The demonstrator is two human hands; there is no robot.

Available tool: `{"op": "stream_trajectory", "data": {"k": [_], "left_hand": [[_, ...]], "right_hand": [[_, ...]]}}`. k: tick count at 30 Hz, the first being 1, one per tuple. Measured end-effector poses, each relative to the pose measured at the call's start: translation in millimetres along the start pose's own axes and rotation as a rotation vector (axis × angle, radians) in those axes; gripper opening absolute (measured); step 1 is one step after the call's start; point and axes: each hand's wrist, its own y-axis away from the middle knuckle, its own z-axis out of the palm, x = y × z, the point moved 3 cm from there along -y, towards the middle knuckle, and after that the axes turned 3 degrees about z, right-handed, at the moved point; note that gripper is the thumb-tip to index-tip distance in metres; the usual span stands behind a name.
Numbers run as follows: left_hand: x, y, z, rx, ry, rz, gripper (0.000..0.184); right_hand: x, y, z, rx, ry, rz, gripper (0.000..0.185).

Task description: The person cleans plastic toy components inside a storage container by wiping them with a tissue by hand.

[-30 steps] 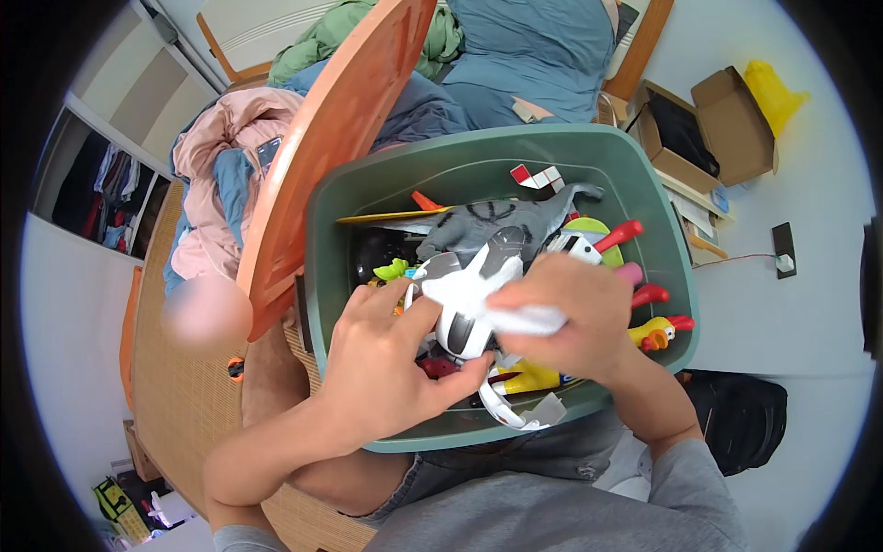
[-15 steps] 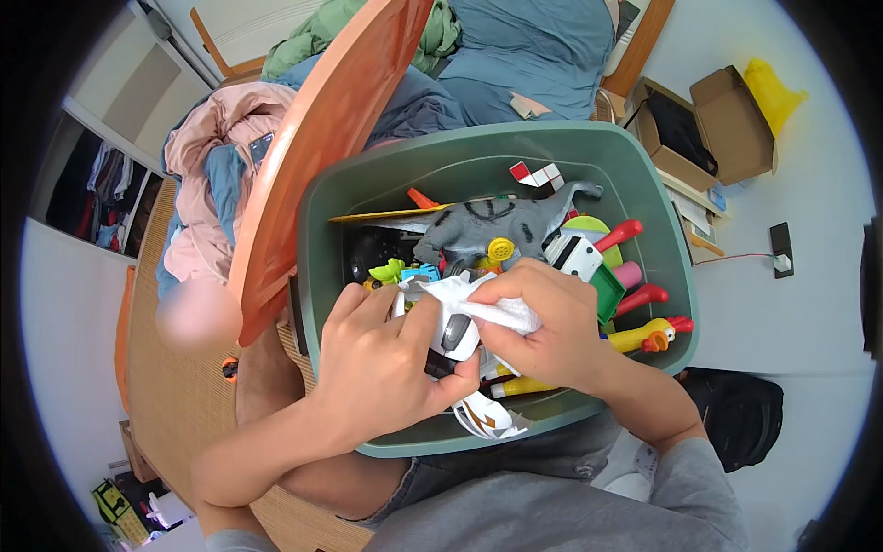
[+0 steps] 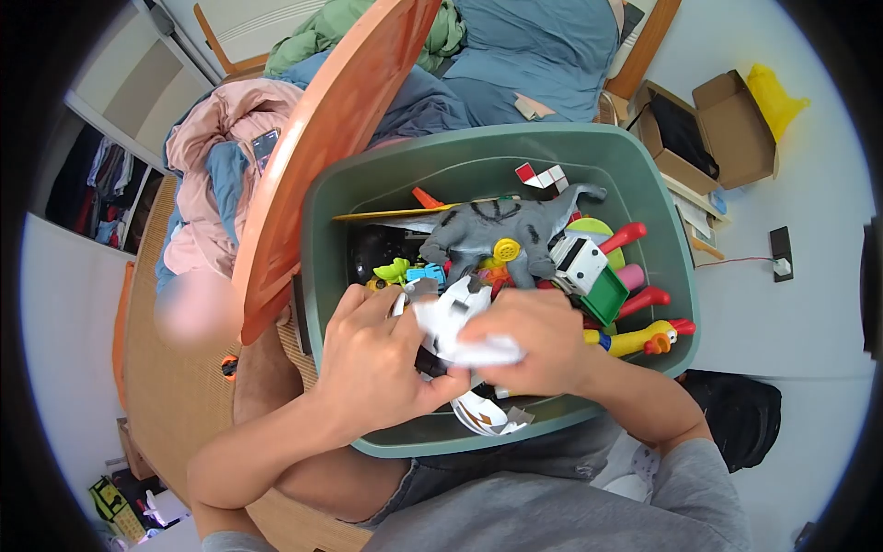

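Observation:
My left hand [image 3: 372,359] grips a white and grey plastic toy [image 3: 464,299] over the near part of a green bin [image 3: 506,138]. In my right hand [image 3: 533,340] a white cloth or tissue [image 3: 492,351] is pinched against the toy, blurred by motion. Below my hands lies a white curved piece with brown marks [image 3: 480,414]. Beyond them in the bin are a grey dinosaur [image 3: 501,225], a green and white toy [image 3: 581,267] and a yellow rubber chicken [image 3: 639,340]. The toy's underside is hidden.
An orange lid [image 3: 322,147] stands upright at the bin's left side. Pink bedding [image 3: 230,120] lies farther left, blue bedding [image 3: 524,55] behind the bin. An open cardboard box [image 3: 736,124] is at the right, above a black backpack [image 3: 736,414].
The white toy has turned and tilted between my hands. My right hand has moved slightly left and down with the white cloth, uncovering more of the dinosaur.

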Motion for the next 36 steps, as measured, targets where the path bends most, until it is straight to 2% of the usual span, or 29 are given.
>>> {"op": "stream_trajectory", "data": {"k": [2,3,4,6,7,8,10,11,18,20,21,25,27,29,31,34,36], "left_hand": [[0.1,2.0,-0.1,-0.039,-0.021,-0.035,0.045],[0.7,1.7,-0.8,-0.057,-0.012,-0.046,0.045],[1.1,1.5,-0.9,-0.075,-0.002,-0.055,0.045],[0.5,2.4,3.0,-0.038,0.009,-0.029,0.044],[0.1,3.3,3.7,-0.012,0.016,-0.005,0.044],[0.3,4.6,3.3,0.012,0.021,0.018,0.044],[1.3,3.4,0.7,-0.063,0.009,-0.057,0.043],[1.7,2.3,0.0,-0.043,0.018,-0.057,0.043],[2.5,2.2,1.9,0.061,0.046,0.002,0.037],[3.7,0.9,-0.5,0.010,0.045,-0.050,0.038],[3.0,0.2,-0.9,-0.038,0.043,-0.101,0.038],[2.0,-0.6,1.7,-0.016,0.012,-0.033,0.037],[3.4,-2.4,0.8,0.117,0.067,0.030,0.035],[2.9,-0.8,0.3,0.051,0.049,-0.015,0.035],[4.4,-2.6,-1.4,0.011,0.055,-0.074,0.035],[4.5,-1.9,-1.6,0.006,0.027,-0.033,0.034],[3.9,-2.8,0.0,0.046,0.049,-0.003,0.034]], "right_hand": [[7.5,-2.0,-4.7,0.083,0.038,0.231,0.032],[10.0,-0.7,-4.1,0.090,-0.010,0.253,0.031],[7.5,0.9,-4.2,0.093,-0.008,0.252,0.031],[-3.8,3.7,-0.3,-0.033,0.041,0.085,0.029],[-5.6,-1.4,2.4,0.022,0.009,-0.034,0.025],[-3.2,-1.9,0.9,0.023,0.006,-0.033,0.025],[4.9,-1.0,-3.0,0.013,0.033,0.113,0.028],[10.0,-1.0,-3.6,0.080,0.024,0.220,0.027],[1.8,2.0,3.3,-0.005,-0.013,-0.035,0.029],[5.2,-0.5,-2.5,0.038,0.107,0.115,0.030],[10.9,-2.4,-3.0,0.119,0.001,0.146,0.027],[1.8,5.0,0.8,-0.035,-0.002,0.011,0.031],[1.1,3.3,2.8,-0.042,-0.019,-0.046,0.032],[4.1,2.3,2.0,-0.031,-0.022,-0.047,0.031],[11.9,1.0,-3.2,0.100,0.007,0.186,0.028],[9.7,4.2,-1.4,0.029,0.008,0.150,0.030],[-1.3,3.1,1.9,-0.011,0.003,0.013,0.031]]}}
